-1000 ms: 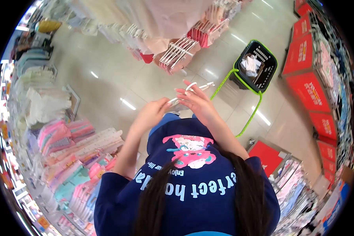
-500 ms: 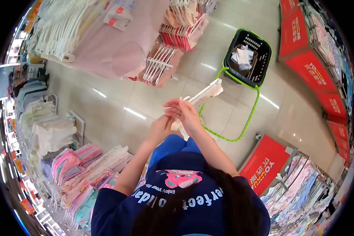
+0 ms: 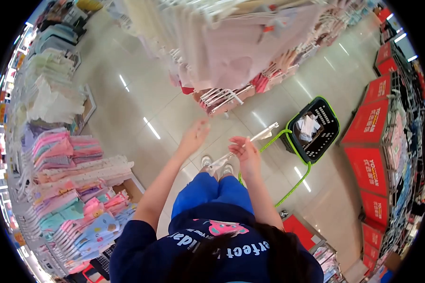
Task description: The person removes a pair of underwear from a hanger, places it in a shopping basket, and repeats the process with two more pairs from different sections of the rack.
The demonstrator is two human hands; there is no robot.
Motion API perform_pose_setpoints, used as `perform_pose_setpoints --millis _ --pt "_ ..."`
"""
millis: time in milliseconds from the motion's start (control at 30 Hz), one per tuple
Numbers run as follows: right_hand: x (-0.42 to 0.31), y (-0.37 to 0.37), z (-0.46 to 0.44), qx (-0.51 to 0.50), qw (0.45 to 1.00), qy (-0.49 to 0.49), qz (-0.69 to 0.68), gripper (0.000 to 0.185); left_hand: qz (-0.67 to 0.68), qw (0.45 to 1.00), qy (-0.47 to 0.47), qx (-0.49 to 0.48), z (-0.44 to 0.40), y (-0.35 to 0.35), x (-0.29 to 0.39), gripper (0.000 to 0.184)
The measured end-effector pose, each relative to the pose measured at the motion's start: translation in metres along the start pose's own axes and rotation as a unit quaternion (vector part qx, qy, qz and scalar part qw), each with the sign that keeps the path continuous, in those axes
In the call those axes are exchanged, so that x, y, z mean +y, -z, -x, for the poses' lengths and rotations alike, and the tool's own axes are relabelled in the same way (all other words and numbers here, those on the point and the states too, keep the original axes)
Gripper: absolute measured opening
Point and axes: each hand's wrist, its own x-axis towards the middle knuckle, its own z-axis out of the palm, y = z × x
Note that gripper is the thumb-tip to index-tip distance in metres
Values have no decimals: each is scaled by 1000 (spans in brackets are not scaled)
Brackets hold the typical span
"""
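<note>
Well to the left of the left hand, pink garments hung in a dense row. The left hand was bare of any object, its fingers loosely apart and slightly blurred, over the floor. Beyond both hands hung a pale pink garment on a crowded rack. Between the hands, a white hanger ran slantwise, its near end over the shoes and its far end beyond the right hand. The right hand was curled about the hanger's middle; the exact finger contact could not be told. To its right, on the floor, stood a black basket holding crumpled white items, its green handle lowered. Farther right stood red display boxes. The step in hand was judged to be one-handed support of the hanger; a next move would have called for a steady right grip and clearance from the handle.
</note>
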Motion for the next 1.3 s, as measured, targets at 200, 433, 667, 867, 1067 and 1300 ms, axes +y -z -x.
perform_pose_setpoints --millis 200,433,667,867,1067,1300 --pt "28 13 -57 -26 999 34 -25 32 -6 952 -79 296 -116 9 -55 43" --pt "42 16 -84 3 999 39 25 28 19 932 -71 354 -178 14 -62 28" --pt "46 21 -87 23 997 19 70 25 114 931 -57 341 -197 33 -76 24" --pt "50 19 -107 7 999 -1 44 22 182 926 -89 318 -204 44 -78 22" --pt "66 5 -182 61 995 63 -47 12 208 925 -58 312 -207 43 -76 20" --pt "60 -37 -254 48 984 169 -30 12 266 928 -55 256 -213 51 -94 21"
